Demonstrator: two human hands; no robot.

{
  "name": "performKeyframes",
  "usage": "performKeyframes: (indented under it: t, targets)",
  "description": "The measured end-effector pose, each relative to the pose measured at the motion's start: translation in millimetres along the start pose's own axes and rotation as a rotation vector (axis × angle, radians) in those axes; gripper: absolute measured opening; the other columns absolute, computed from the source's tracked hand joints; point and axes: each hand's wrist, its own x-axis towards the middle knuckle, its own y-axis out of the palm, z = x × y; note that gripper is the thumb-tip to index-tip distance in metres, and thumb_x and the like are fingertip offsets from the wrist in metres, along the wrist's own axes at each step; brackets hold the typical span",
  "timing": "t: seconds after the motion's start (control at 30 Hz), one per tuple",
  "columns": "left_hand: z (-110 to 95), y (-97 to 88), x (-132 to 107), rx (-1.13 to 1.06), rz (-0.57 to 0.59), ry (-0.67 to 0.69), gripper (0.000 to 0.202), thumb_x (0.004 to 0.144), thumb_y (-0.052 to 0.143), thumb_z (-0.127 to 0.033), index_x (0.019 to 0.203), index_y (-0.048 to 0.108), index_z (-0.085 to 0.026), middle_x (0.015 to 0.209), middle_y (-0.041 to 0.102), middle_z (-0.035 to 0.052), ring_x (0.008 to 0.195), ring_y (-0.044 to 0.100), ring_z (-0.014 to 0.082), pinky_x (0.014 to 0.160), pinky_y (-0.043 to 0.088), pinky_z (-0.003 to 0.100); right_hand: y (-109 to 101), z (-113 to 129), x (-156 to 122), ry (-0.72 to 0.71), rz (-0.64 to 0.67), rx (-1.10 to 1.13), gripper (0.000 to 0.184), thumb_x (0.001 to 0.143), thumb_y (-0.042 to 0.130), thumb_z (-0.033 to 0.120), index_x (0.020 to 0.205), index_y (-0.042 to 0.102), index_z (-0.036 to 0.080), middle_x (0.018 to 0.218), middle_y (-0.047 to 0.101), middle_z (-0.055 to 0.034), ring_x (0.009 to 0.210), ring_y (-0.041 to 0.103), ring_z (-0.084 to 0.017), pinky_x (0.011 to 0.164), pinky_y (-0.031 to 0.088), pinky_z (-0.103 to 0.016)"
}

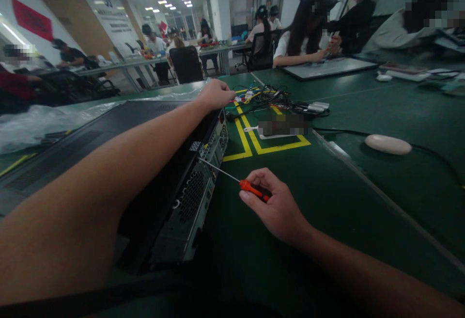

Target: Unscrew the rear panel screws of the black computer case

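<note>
A black desktop computer case [156,163] lies on its side in front of me, its silver rear panel with vents and ports facing right. In my right hand [279,206] is a screwdriver [250,188] with an orange and black handle. Its long thin shaft points left, and the tip meets the upper edge of the rear panel. My left arm stretches across the case. My left hand [217,94] is closed at the far rear corner of the case, its fingers curled downward; what they hold, if anything, is hidden.
Yellow tape marks the green table [348,197]. Beyond the case lies a tangle of cables [271,97]. To the right are a blurred-out item on a white base [283,128] and a white computer mouse [388,144]. Plastic wrap [47,124] lies left. Other people sit across the table.
</note>
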Motion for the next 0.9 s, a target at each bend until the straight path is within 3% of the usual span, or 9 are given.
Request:
performKeyframes:
  t: [0.43, 0.67, 0.9]
  targets:
    - [3.2, 2.2, 3.6, -0.014, 0.009, 0.0, 0.01, 0.082, 0.081, -0.022, 0.091, 0.083, -0.02, 0.091, 0.073, 0.0112, 0.107, 0.072, 0.0351, 0.108, 0.058, 0.05, 0.4, -1.1, 1.0, 0.019, -0.006, -0.007, 0.015, 0.1, 0.08, 0.036, 0.107, 0.068, 0.028, 0.098, 0.082, -0.0019, 0.091, 0.079, -0.024, 0.088, 0.061, -0.04]
    - [2.9, 1.4, 2.8, -0.021, 0.008, -0.008, 0.024, 0.077, 0.082, -0.02, 0.101, 0.086, -0.019, 0.098, 0.077, 0.0136, 0.115, 0.072, 0.0387, 0.109, 0.059, 0.052, 0.2, -2.3, 0.7, 0.017, -0.005, -0.009, 0.017, 0.101, 0.081, 0.037, 0.108, 0.069, 0.028, 0.1, 0.083, -0.0023, 0.093, 0.079, -0.024, 0.088, 0.063, -0.04]
    - [1.0, 0.1, 1.1, 0.018, 0.023, 0.004, 0.013, 0.083, 0.08, -0.025, 0.095, 0.084, -0.02, 0.097, 0.076, 0.013, 0.111, 0.073, 0.0368, 0.108, 0.059, 0.051, -0.5, 0.1, 0.3, 0.013, 0.0, 0.005, 0.016, 0.102, 0.081, 0.037, 0.109, 0.07, 0.028, 0.1, 0.083, -0.0025, 0.093, 0.079, -0.024, 0.089, 0.063, -0.04]
